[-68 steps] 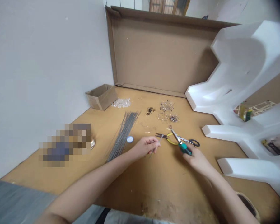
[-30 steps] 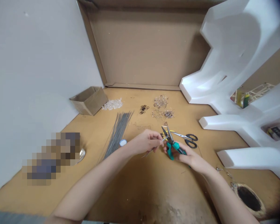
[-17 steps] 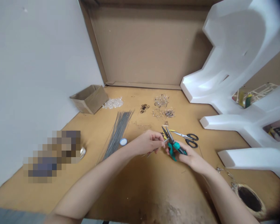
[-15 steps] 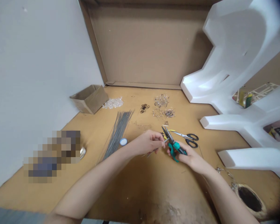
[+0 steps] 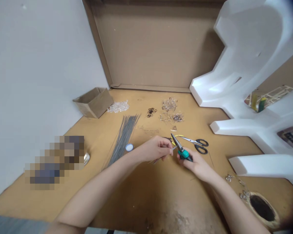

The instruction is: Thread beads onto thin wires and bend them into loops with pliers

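My right hand (image 5: 195,164) is closed around needle-nose pliers (image 5: 183,153) with teal and black handles, their jaws pointing up and to the left. The tips of thin grey wires (image 5: 175,147) reach the side of the jaws. At the other end, my left hand (image 5: 160,149) pinches these wires between thumb and fingers, and their tails come out below the palm. Just beyond the hands lie black-handled scissors (image 5: 201,143) and a yellow-handled tool (image 5: 178,135), partly hidden. To the left is a bundle of straight grey wires (image 5: 123,139), beside a small round white and blue disc (image 5: 129,147).
Farther back are black rings (image 5: 150,112), tangled wire pieces (image 5: 169,104), a pile of clear bits (image 5: 118,106) and a cardboard box (image 5: 94,104). White foam (image 5: 236,126) stands at the right, near a dark oval with a pale rim (image 5: 262,206). A cardboard panel (image 5: 156,48) closes the back.
The pliers' jaws and handles have come together as my right hand squeezed and turned slightly. My left hand has stayed nearly still with the wires.
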Demonstrator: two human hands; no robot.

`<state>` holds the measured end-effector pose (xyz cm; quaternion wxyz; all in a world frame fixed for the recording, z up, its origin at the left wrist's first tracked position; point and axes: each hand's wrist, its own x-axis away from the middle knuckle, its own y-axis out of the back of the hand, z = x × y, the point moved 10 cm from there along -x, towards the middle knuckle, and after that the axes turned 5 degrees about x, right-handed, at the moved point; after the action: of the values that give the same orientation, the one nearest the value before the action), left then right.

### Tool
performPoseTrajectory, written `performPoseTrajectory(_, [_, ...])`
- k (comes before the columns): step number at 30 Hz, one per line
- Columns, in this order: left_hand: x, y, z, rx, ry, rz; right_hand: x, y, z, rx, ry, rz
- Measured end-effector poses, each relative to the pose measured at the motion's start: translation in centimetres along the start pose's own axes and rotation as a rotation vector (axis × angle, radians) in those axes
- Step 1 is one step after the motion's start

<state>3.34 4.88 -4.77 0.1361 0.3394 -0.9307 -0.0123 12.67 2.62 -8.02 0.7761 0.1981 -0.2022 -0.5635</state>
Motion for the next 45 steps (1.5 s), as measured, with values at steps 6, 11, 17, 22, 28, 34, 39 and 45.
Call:
performPoseTrajectory(6, [0.0,0.1,0.2,-0.052,0.016,0.018,0.0,1.0,0.2,0.178,-0.060,-0.179])
performPoseTrajectory(11, [-0.6,0.3,0.7,-0.147,-0.028,0.007,-0.3,1.2,-0.9,0.316,-0.116,-0.241])
performPoseTrajectory(17, [-1.0,0.5,-0.2,-0.307,-0.161,-0.124,-0.3,1.5,-1.3,0.325,-0.107,-0.269])
performPoseTrajectory(22, [-1.1,0.3,-0.6,-0.354,-0.240,-0.186,-0.4,1.3,-1.1,0.289,-0.083,-0.229])
performPoseTrajectory(28, [-1.1,-0.1,-0.8,-0.447,-0.291,-0.187,-0.7,0.8,-0.1,0.181,0.006,-0.148])
performPoseTrajectory(34, [-0.7,-0.1,-1.4,-0.538,-0.307,-0.205,-0.4,0.9,-0.4,0.243,-0.007,-0.179])
performPoseTrajectory(39, [-0.6,0.0,-1.7,-0.560,-0.309,-0.202,-0.3,1.2,-0.9,0.358,-0.048,-0.265])
performPoseTrajectory(45, [-1.3,0.2,-0.7,-0.633,-0.285,-0.233,-0.5,1.4,-1.6,0.431,-0.114,-0.323])
